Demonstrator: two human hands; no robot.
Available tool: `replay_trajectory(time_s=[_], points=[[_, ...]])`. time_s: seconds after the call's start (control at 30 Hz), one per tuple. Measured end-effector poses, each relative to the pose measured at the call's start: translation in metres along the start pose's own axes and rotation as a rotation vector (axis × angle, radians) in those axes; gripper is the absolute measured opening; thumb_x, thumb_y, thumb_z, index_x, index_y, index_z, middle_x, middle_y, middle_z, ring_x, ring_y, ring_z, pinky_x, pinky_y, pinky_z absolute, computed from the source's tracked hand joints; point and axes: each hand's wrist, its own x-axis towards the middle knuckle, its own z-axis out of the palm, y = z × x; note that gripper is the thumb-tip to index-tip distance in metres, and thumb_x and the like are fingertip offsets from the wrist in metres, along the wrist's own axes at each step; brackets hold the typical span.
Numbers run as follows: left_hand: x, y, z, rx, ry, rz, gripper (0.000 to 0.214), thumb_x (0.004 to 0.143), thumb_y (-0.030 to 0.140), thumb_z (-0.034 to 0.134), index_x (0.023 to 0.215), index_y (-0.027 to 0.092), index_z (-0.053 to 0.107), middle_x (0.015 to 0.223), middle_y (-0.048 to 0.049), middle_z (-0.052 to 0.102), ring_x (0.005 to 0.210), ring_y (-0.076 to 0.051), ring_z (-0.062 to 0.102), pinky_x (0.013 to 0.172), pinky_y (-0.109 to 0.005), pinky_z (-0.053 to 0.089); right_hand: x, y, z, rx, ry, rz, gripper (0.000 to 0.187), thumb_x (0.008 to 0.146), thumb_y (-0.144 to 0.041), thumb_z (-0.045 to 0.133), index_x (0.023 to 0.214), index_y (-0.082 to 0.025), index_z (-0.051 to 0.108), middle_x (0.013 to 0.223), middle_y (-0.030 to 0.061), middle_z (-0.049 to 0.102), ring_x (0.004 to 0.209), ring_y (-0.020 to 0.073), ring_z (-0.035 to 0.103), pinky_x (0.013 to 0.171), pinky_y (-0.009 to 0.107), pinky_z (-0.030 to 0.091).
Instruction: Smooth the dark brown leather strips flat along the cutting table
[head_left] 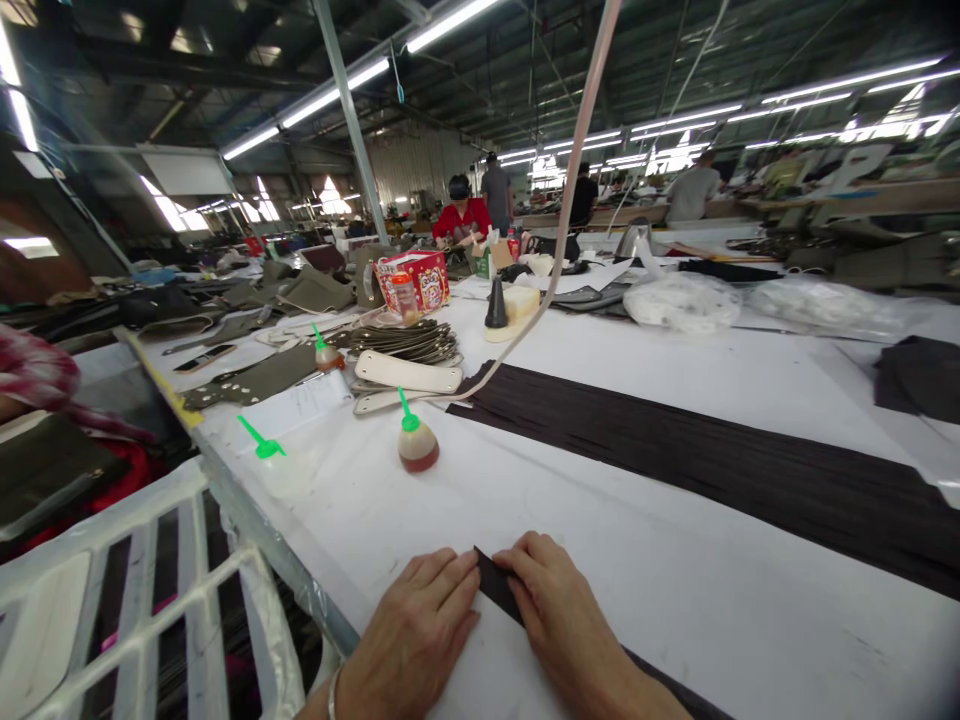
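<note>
Fingers touch a narrow, straight, dark strip.

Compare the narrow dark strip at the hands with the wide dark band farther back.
Width: the strip is narrow; the band is much wider.
Contact: the left hand and right hand touch the strip; no hand touches the band.
Surface: the strip looks plain; the band shows lengthwise lines.
Shared: both are dark and lie on the white table.

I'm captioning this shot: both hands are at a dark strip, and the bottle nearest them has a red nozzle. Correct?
Not quite: the head view shows a green nozzle on that bottle. The left hand and right hand are at the dark strip.
</note>
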Motion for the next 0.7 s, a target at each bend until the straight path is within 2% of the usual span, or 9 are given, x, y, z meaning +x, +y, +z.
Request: replay_trajectory(time_s=[0.2,0.5,0.7], points=[[-0.0020,-0.0015,0.0001,-0.009,-0.030,0.002,0.032,0.093,0.015,0.045,0.124,0.013,0.056,0.124,-0.0108,0.062,0.108,-0.024,0.059,0.090,-0.040,0.054,-0.0025,-0.0001,0.0009,-0.028,0.000,-0.039,0.035,0.089,0.000,0.042,0.105,-0.019,0.067,0.094,0.0077,0.057,0.087,0.0218,0.051,0.079,0.036,0.045],[-0.0038,-0.0056,0.0001,0.006,-0.105,0.004,0.035,0.092,0.014,0.049,0.127,0.012,0.052,0.126,-0.0096,0.061,0.111,-0.026,0.057,0.092,-0.045,0.053,-0.0066,-0.0013,0.0010,-0.096,-0.048,-0.103,0.038,0.087,0.003,0.044,0.111,-0.019,0.064,0.096,0.0063,0.057,0.088,0.0222,0.049,0.080,0.037,0.043],[-0.0056,-0.0072,-0.0014,-0.030,-0.138,-0.033,0.037,0.092,0.014,0.049,0.129,0.014,0.050,0.130,-0.0075,0.058,0.114,-0.025,0.054,0.095,-0.043,0.052,-0.0083,-0.0019,0.0036,-0.230,-0.057,-0.158,0.045,0.083,0.005,0.050,0.120,-0.017,0.060,0.100,0.0065,0.057,0.090,0.0234,0.048,0.080,0.038,0.040]])
